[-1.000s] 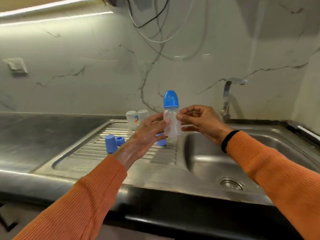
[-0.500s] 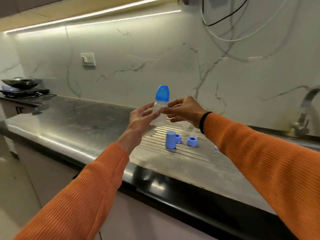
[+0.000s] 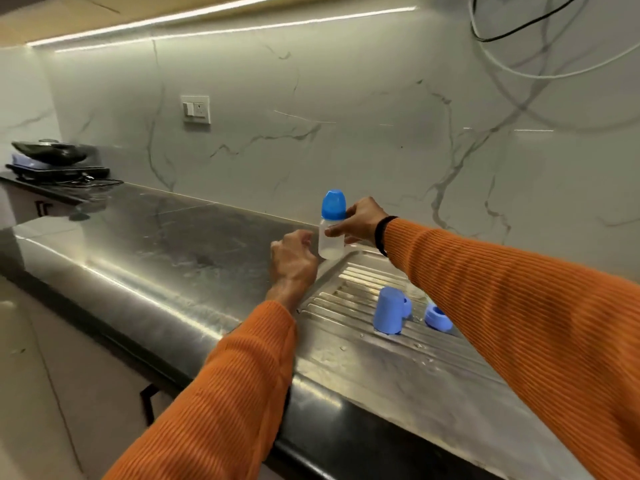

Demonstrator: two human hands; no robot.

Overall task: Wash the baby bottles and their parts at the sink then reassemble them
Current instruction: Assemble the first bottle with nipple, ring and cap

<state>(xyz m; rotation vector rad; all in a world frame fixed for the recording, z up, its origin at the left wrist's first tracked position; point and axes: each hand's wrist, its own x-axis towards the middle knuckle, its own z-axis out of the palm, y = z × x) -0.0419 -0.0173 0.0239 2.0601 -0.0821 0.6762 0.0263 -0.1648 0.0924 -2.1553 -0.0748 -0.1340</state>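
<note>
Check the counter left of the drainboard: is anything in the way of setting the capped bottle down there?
Nothing visible blocks it. The right hand holds the bottle at the drainboard's far left corner; the left hand sits just beside it, holding nothing. The counter next to them looks bare.

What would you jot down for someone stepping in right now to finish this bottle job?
Right hand grips the clear plastic baby bottle with the blue domed cap, upright at the ribbed steel drainboard's far corner. Left hand hangs beside it, loosely curled, holding nothing. Done: this bottle is assembled. Left: a tall light-blue cap and a blue screw ring wait loose on the drainboard; find their bottles, hidden behind the right sleeve if present.
</note>
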